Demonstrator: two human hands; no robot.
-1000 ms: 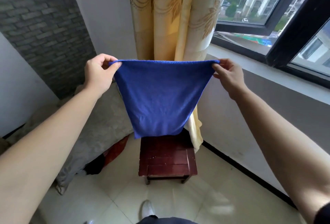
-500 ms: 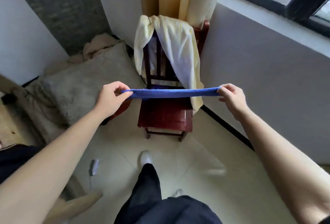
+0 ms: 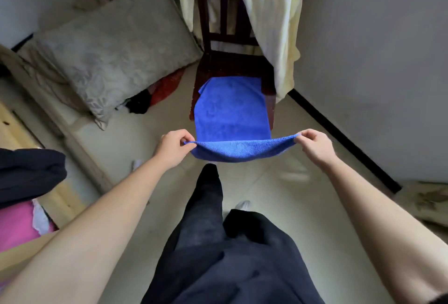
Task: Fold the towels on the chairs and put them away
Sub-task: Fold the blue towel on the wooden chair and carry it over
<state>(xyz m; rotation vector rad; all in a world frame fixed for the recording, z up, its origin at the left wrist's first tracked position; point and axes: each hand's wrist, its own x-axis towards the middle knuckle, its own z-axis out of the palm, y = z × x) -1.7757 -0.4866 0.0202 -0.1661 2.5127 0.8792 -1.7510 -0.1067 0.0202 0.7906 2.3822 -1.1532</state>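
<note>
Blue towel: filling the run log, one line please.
blue towel: far end on chair seat | left hand: pinches corner | right hand: pinches corner

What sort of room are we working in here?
Probably a home bedroom: a large grey pillow lies at the left, and a dark wooden chair has a cream towel draped over its back.

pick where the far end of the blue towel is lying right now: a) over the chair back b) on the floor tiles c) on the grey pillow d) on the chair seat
D: the far part of the blue towel lies flat on the seat of the wooden chair, while the left hand and right hand pinch its near corners.
</note>
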